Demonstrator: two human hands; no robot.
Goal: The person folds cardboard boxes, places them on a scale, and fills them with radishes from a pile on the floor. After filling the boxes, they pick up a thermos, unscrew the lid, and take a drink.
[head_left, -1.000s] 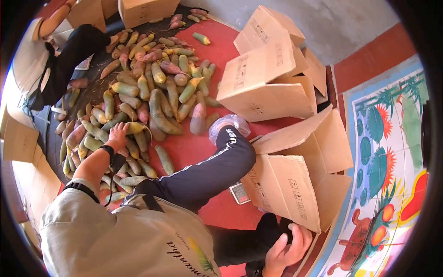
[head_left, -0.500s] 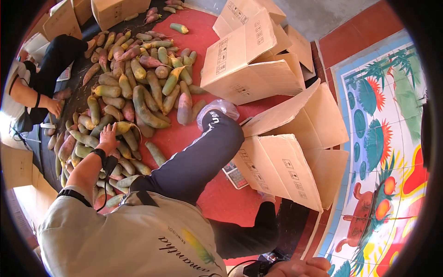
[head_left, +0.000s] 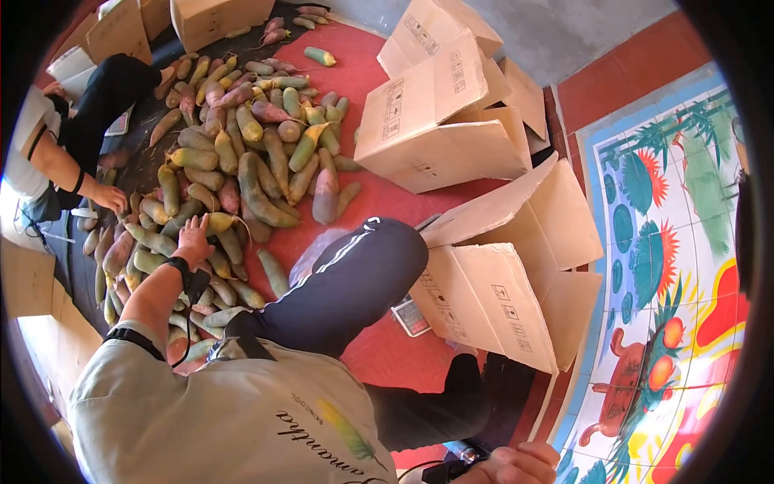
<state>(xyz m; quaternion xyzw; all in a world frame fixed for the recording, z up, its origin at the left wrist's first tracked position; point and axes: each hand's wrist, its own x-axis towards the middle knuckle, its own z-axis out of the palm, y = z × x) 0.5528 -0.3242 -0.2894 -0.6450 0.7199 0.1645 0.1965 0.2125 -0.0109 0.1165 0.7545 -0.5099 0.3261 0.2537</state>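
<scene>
Long green and pinkish root vegetables (head_left: pixel 260 187) lie in a large heap at the left and centre. My left hand (head_left: pixel 193 242) rests on the heap with its fingers spread, touching a yellow-tipped green root (head_left: pixel 218 223), and grips nothing. At the bottom right edge my right hand (head_left: pixel 520 465) is partly cut off by the frame. Its fingers are curled together, and nothing shows in them. A strapped device sits on each of my wrists.
Open cardboard boxes (head_left: pixel 492 294) stand right of my bent knee, with a scale (head_left: pixel 412 318) beside them. More boxes (head_left: pixel 442 113) are behind. A co-worker's hand (head_left: pixel 110 198) touches the heap's left side. A painted tile wall (head_left: pixel 645 242) is at the right.
My bent leg has shifted, with the knee lower in view. My right hand's fingers are more curled. The co-worker's hand has moved right onto the heap. My left hand stays in place.
</scene>
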